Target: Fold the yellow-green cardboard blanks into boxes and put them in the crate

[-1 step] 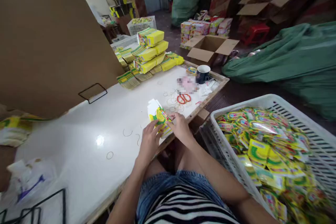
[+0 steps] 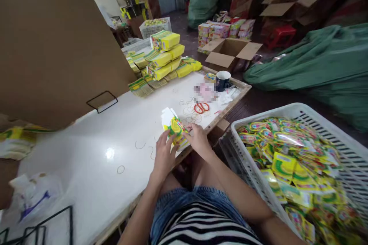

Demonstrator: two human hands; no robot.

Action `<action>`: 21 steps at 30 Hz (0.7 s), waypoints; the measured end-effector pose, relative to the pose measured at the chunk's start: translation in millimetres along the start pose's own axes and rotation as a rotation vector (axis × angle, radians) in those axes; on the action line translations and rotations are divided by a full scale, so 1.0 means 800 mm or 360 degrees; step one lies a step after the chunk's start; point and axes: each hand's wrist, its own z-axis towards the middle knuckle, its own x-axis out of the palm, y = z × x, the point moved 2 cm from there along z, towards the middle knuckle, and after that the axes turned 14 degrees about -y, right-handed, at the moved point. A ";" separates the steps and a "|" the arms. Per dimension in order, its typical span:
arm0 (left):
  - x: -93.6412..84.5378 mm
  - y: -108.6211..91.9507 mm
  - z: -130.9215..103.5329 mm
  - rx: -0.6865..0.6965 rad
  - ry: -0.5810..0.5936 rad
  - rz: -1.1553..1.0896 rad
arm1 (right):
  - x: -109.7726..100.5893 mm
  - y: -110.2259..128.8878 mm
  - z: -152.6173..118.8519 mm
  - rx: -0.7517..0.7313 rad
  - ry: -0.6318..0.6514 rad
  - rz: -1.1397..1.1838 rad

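Between my two hands, above the table's near edge, is a small yellow and green printed carton (image 2: 177,127) with white flaps sticking up at its far end. My left hand (image 2: 165,149) grips its left side, fingers bent over the printed face. On the right side, my right hand (image 2: 198,139) pinches the edge with thumb and fingers. The carton's underside is hidden. Orange-handled scissors (image 2: 201,108) lie just beyond, with several loose rubber bands (image 2: 188,111) around them. More bands lie left of my hands.
To my right stands a white plastic crate (image 2: 238,122) full of yellow sachets (image 2: 287,168). Stacked yellow cartons (image 2: 163,59) occupy the far end of the white table (image 2: 94,149). A dark mug (image 2: 222,81) sits at the far right corner. Black wire frames (image 2: 70,218) are at lower left.
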 end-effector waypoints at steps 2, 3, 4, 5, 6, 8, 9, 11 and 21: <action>0.007 -0.005 -0.007 -0.0113 -0.0082 0.0053 | -0.001 -0.001 -0.002 -0.0007 0.0018 0.0030; 0.011 -0.007 -0.009 -0.0150 -0.0111 0.0067 | -0.002 0.000 -0.003 -0.0013 0.0025 0.0044; 0.014 -0.008 -0.010 -0.0166 -0.0122 0.0067 | -0.004 0.001 -0.004 -0.0026 0.0027 0.0056; 0.017 -0.009 -0.010 -0.0174 -0.0132 0.0064 | -0.005 0.002 -0.005 -0.0038 0.0031 0.0067; 0.019 -0.009 -0.009 -0.0176 -0.0144 0.0057 | -0.006 0.003 -0.005 -0.0046 0.0038 0.0078; 0.020 -0.008 -0.005 -0.0177 -0.0162 0.0024 | -0.008 0.006 -0.006 -0.0051 0.0063 0.0107; 0.018 -0.008 -0.002 -0.0173 -0.0166 -0.0008 | -0.009 0.007 -0.006 -0.0048 0.0071 0.0129; 0.012 -0.007 0.004 -0.0159 -0.0177 -0.0088 | -0.010 0.009 -0.006 -0.0031 0.0050 0.0194; -0.026 -0.034 0.012 0.0019 -0.1023 -0.0334 | -0.020 0.040 0.001 0.0670 0.0110 0.1236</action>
